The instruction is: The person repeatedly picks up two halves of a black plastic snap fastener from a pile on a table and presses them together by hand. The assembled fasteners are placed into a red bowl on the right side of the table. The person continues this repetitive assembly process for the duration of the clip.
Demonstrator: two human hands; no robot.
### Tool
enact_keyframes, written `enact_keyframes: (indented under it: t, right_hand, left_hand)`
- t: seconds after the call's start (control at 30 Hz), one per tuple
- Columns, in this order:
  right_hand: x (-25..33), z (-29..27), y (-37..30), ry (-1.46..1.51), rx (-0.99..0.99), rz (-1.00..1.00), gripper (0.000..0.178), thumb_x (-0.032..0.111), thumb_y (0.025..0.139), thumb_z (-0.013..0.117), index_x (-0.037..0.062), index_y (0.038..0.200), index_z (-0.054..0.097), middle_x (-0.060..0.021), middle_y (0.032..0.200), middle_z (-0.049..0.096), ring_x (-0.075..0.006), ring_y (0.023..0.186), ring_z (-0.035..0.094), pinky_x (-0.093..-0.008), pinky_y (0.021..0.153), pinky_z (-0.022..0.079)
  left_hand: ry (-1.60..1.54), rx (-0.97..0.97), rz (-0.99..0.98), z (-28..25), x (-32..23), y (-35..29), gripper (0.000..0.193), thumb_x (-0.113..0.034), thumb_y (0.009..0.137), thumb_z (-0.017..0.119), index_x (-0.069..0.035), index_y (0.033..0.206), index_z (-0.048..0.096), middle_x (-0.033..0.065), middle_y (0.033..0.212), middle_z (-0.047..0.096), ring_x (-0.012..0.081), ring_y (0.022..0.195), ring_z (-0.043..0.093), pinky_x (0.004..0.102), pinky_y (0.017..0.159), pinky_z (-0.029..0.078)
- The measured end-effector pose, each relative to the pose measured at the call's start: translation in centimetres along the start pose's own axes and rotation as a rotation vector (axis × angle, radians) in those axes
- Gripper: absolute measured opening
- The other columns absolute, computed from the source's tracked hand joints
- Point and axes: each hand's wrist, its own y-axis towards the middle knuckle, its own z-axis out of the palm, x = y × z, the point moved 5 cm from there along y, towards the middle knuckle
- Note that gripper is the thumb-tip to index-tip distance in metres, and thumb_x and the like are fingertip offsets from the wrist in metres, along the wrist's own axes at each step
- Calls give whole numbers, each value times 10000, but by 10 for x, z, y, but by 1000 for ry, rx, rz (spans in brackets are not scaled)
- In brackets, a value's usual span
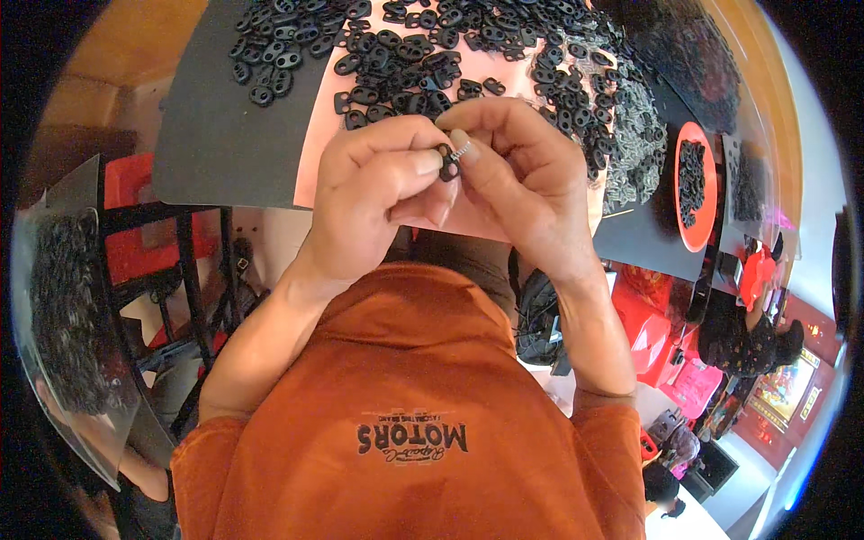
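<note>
Close together over the near edge of the table, my two hands meet at a small black two-holed cord lock piece (447,167). My left hand (360,184) pinches this piece between thumb and fingertips. A small silvery coil spring (462,150) sits at its upper right, pinched by the thumb and fingers of my right hand (531,180). The spring's end is at or touching the black piece; whether it goes inside I cannot tell. Beyond my hands, many loose black cord lock parts (396,67) are spread over a pink sheet (315,166).
A heap of grey metal springs (637,153) lies right of the black parts. Further right stands a red dish (697,239) of small black pieces. A dark board (238,148) lies under the pink sheet's left side. At far left is a container of black parts (67,306); another person (751,333) is far right.
</note>
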Motion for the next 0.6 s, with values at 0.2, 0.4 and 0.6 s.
enact_keyframes:
  t: [0.2,0.4,0.6]
  right_hand:
    - [0,-5,-11,-19,47,-2,194,82,854,568,-8,1023,539,-17,738,557,-38,570,500,-178,462,404]
    - [8,-4,-19,77,56,258,180,164,875,565,-3,941,566,-7,663,559,-38,486,474,-175,408,377]
    - [12,-7,-18,-66,136,243,218,205,886,550,24,773,588,22,599,517,-21,472,414,-187,392,319]
  left_hand:
    - [-69,36,43,-3,0,3,277,-264,842,429,-27,700,449,73,585,446,124,501,400,234,472,310]
    - [-165,79,31,2,-1,2,275,-265,854,424,-33,707,444,79,589,445,127,494,394,231,458,311]
    - [-189,31,25,3,1,0,235,-195,831,430,-3,716,502,70,587,489,82,462,375,202,414,272]
